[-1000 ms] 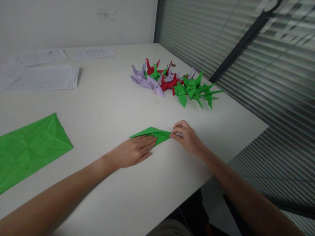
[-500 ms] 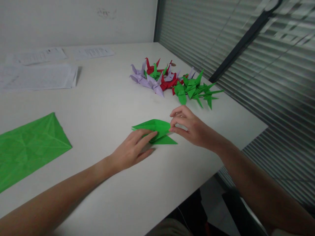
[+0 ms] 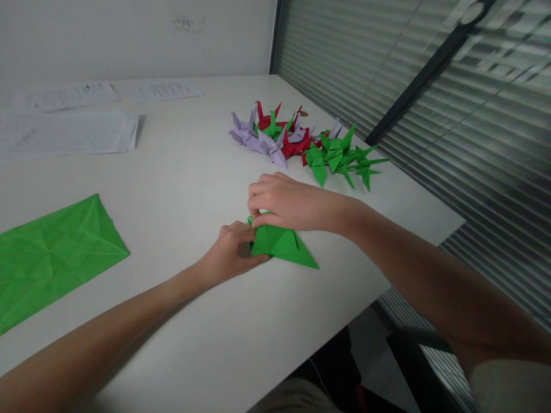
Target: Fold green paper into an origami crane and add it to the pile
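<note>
A partly folded piece of green origami paper (image 3: pixel 278 244) lies on the white table between my hands, one pointed flap aimed right and toward me. My left hand (image 3: pixel 232 249) grips its left end, with the thumb along the near edge and the fingers curled. From above, my right hand (image 3: pixel 279 201) reaches over the far side and pinches the paper's upper left corner between thumb and fingers. Part of the folded paper is hidden beneath the right hand.
A larger creased green sheet (image 3: pixel 55 258) lies at the left. Several folded paper cranes (image 3: pixel 297 140) in purple, red and green are heaped toward the back right. Printed papers (image 3: pixel 69 133) rest at the back left. Window blinds (image 3: pixel 430 115) run along the table's right edge (image 3: pixel 413 178).
My right hand has moved left across the green paper to its upper left corner. The paper has turned, and my left hand has changed from lying on it to gripping its left end.
</note>
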Available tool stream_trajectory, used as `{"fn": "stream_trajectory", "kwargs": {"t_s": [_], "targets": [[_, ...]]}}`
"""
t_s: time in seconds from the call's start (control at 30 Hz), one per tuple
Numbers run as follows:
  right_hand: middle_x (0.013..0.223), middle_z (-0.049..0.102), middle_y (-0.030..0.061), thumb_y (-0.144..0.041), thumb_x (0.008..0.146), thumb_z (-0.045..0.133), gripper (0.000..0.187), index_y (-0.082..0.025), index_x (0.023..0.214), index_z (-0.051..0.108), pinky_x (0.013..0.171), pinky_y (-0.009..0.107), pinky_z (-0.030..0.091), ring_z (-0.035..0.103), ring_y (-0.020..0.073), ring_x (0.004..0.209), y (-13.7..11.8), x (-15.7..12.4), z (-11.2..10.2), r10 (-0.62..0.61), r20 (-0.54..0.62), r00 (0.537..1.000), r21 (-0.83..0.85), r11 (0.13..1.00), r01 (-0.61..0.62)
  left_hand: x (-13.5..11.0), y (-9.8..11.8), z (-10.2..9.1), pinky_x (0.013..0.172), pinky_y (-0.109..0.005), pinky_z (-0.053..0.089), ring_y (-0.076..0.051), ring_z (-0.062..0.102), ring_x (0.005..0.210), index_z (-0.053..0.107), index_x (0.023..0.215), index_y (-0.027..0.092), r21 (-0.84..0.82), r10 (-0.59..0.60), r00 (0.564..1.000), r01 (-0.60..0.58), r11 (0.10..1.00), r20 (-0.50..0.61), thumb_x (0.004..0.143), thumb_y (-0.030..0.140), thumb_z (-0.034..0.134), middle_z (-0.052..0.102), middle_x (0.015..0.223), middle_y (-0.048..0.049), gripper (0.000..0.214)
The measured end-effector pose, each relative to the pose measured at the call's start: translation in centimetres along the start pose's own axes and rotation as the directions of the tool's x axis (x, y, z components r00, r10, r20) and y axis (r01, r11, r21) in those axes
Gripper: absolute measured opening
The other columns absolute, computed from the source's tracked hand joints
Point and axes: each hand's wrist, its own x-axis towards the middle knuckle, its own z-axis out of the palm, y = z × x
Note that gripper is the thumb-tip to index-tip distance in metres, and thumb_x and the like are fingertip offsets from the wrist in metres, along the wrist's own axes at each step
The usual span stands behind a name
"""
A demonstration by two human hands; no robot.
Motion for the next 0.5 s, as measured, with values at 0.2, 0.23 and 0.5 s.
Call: {"fn": "stream_trajectory", "kwargs": {"t_s": [0.2, 0.23, 0.5], "targets": [[0.097, 0.063, 0.0094, -0.03, 0.089, 0.066, 0.016, -0.014, 0.087, 0.068, 0.081, 0.036, 0.031, 0.048, 0.0239, 0.095, -1.5, 0.5, -0.1, -0.023, 0.099, 0.995, -0.032, 0.999, 0.026, -0.3, -0.1, 0.4, 0.082, -0.039, 0.037, -0.019, 0.061, 0.08, 0.068, 0.081, 0.019, 0.094, 0.045, 0.998, -0.049, 0.994, 0.046, 0.079, 0.028, 0.069, 0.069, 0.079, -0.001, 0.009], [0.098, 0.063, 0.0091, -0.031, 0.087, 0.068, 0.016, -0.015, 0.087, 0.069, 0.082, 0.037, 0.031, 0.049, 0.0241, 0.096, -1.6, 0.1, -0.1, -0.02, 0.102, 0.995, -0.029, 0.999, 0.023, -0.5, 0.1, 0.4, 0.082, -0.039, 0.035, -0.02, 0.061, 0.081, 0.068, 0.08, 0.019, 0.115, 0.053, 0.996, -0.061, 0.992, 0.071, 0.081, 0.029, 0.068, 0.068, 0.08, -0.0009, 0.01], [0.101, 0.063, 0.0082, -0.017, 0.086, 0.067, 0.011, -0.017, 0.076, 0.07, 0.085, 0.038, 0.029, 0.046, 0.0247, 0.101, -2.3, -2.3, 1.1, -0.055, 0.01, 0.998, -0.102, 0.993, 0.055, -1.4, 1.7, 1.7, 0.078, -0.04, 0.032, -0.024, 0.061, 0.092, 0.066, 0.073, 0.019, 0.229, 0.069, 0.99, -0.096, 0.969, 0.125, 0.078, 0.029, 0.07, 0.071, 0.091, -0.0037, 0.012]]}}
